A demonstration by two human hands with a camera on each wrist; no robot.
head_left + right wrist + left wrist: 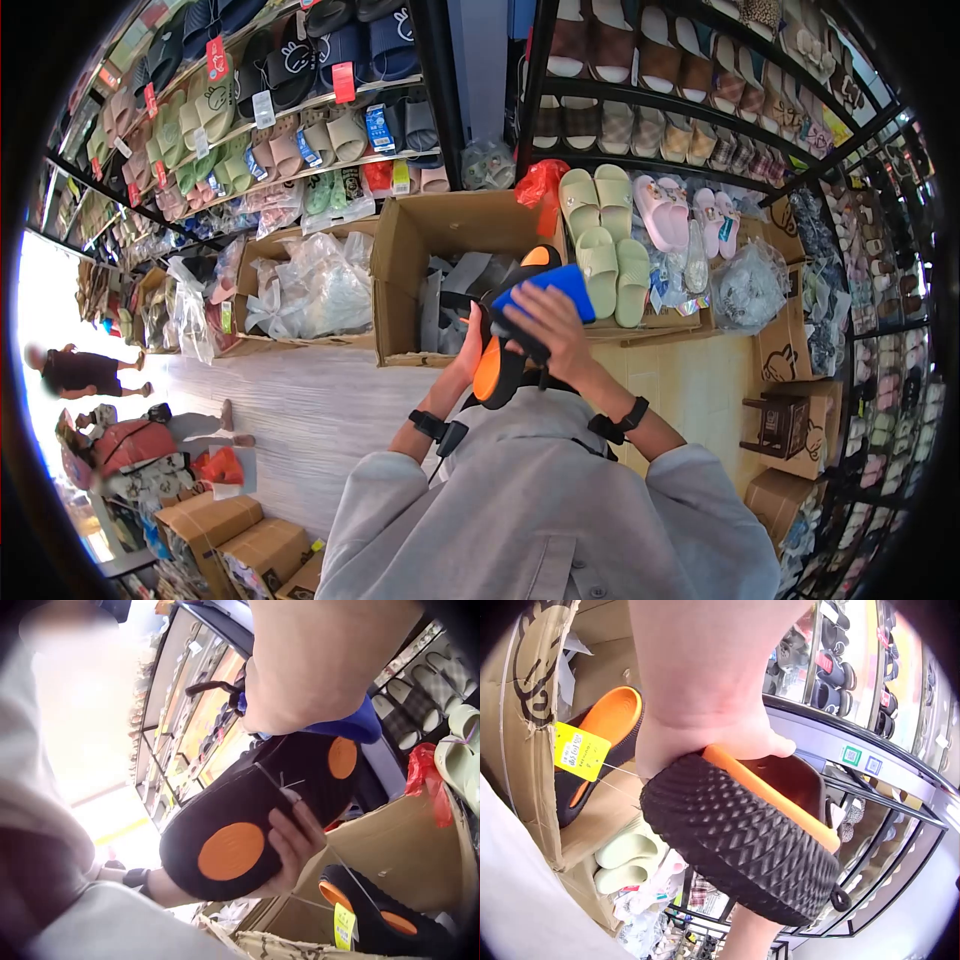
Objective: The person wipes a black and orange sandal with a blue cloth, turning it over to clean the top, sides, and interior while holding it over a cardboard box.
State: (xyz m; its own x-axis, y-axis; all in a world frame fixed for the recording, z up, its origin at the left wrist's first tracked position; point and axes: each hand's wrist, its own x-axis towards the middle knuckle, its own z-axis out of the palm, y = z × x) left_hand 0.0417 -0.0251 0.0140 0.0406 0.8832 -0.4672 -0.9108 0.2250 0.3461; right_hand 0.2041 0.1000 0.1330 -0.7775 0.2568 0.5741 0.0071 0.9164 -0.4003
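My left hand (470,345) grips a black slipper (497,378) with orange patches on its underside; the left wrist view shows its ridged black side (742,840). Against it my right hand (550,325) holds a blue pad-like item (572,288) with a black strap, fingers curled over it. Fingers of the left hand wrap round the slipper's edge in the right wrist view, where a thin string runs over the sole (231,851). A second black-and-orange slipper (375,915) with a yellow tag (344,926) hangs by the string at the open carton.
An open carton (420,215) stands ahead, beside another carton of plastic-wrapped goods (315,280). Green slippers (598,265) and pink ones (662,212) lie to the right. Shelves of footwear surround the area; people are at the far left, and cartons (265,550) stand lower left.
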